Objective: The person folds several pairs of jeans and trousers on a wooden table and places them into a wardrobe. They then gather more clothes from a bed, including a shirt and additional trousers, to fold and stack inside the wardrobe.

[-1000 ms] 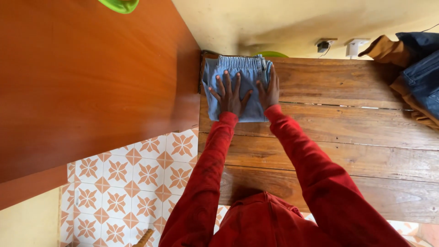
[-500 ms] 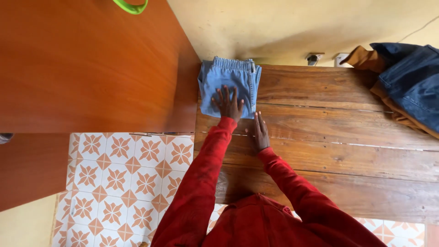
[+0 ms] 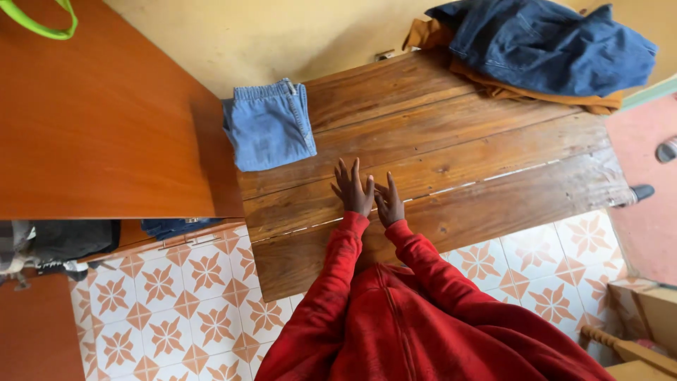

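Denim, light blue: the folded shorts point(image 3: 270, 127) lie squared at the far left corner of the wooden table point(image 3: 451, 176), touched by nothing, so that piece looks finished. Both hands rest empty, fingers spread flat on the planks, left hand point(image 3: 355, 192) beside right hand point(image 3: 389, 206). A heap of dark jeans point(image 3: 550, 42) over brown cloth point(image 3: 493, 74) sits unfolded at the far right.

The folded light-blue denim garment point(image 3: 269, 125) lies flat on the wooden table point(image 3: 451, 148), elastic waistband toward the wall, folded into a compact rectangle. It sits ahead of and to the left of the left hand point(image 3: 355, 189), clear of the fingertips, untouched. Its left edge overhangs the table's end.
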